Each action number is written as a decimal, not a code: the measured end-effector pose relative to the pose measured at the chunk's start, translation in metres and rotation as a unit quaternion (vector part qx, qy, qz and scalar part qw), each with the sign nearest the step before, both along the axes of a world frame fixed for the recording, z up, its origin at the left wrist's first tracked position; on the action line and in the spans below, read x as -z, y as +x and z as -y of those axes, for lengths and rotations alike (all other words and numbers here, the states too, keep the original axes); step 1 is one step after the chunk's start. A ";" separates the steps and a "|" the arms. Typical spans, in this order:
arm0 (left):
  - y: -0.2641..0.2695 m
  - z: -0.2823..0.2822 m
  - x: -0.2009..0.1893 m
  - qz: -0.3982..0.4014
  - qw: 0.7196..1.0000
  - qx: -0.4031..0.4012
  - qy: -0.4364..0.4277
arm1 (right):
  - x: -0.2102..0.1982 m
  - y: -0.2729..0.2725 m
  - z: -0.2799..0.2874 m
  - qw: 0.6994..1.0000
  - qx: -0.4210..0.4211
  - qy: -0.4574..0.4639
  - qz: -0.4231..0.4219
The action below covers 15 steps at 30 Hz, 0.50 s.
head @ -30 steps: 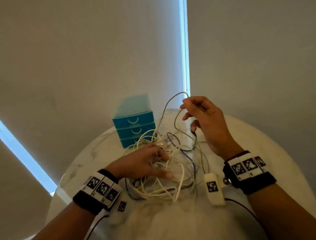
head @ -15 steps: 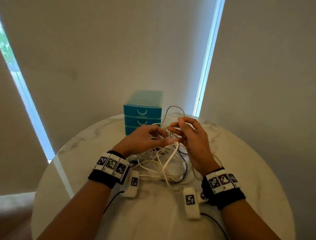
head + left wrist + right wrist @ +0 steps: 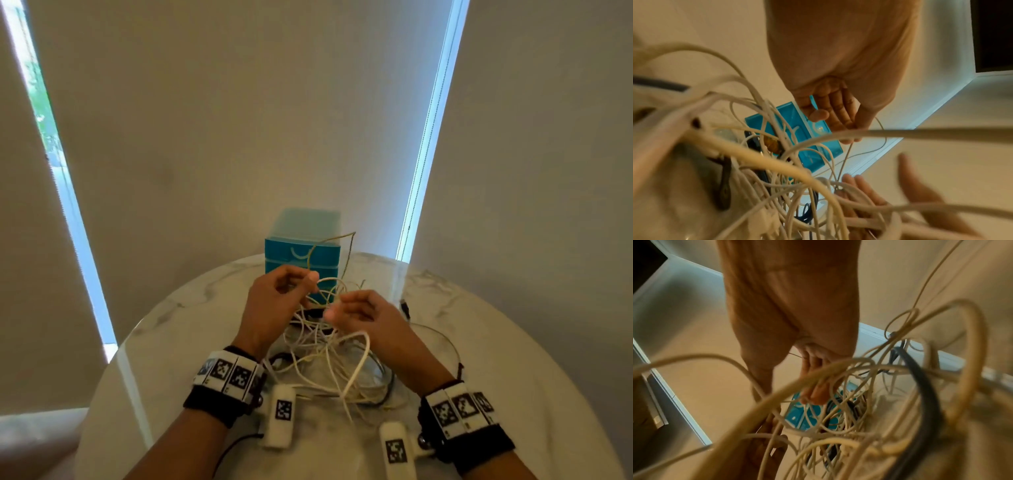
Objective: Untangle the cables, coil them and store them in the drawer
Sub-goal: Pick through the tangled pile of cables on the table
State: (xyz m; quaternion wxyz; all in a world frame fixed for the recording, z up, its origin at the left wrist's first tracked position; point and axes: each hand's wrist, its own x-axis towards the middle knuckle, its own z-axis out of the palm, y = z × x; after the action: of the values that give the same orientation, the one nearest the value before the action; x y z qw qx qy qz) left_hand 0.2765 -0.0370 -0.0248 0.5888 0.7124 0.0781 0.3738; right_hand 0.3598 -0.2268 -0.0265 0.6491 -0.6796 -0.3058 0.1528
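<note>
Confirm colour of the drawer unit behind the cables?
Teal-blue drawer unit with a paler top; clearest in the head view.

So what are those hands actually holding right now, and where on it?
The left hand pinches a thin cable partway along, where its raised loop comes down toward the tangle. The right hand is curled among the cables; whether it grips one cannot be told.

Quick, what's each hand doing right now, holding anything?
Left hand: pinches a thin cable looping up from the tangle.
Right hand: fingers curled at the tangle; a grip cannot be told.
</note>
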 end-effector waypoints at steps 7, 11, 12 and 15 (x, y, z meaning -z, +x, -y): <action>0.001 -0.006 -0.018 0.126 0.974 -0.019 -0.189 | -0.003 0.015 0.011 0.959 -0.012 -0.224 0.173; -0.012 -0.006 -0.062 0.184 0.952 0.055 -0.241 | 0.007 0.023 0.015 0.958 -0.018 -0.236 0.162; -0.014 -0.002 -0.072 0.187 0.952 0.081 -0.228 | 0.010 0.026 0.014 0.961 -0.005 -0.229 0.156; -0.017 0.012 -0.080 0.180 0.944 0.162 -0.225 | 0.012 0.029 0.013 0.982 0.050 -0.145 0.111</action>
State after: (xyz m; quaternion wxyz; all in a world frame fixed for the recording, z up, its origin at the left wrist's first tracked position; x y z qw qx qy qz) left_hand 0.2591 -0.0492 0.0554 0.7904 0.4857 -0.0634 0.3680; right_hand 0.3884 -0.2394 -0.0389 0.5127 -0.7937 -0.3157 0.0866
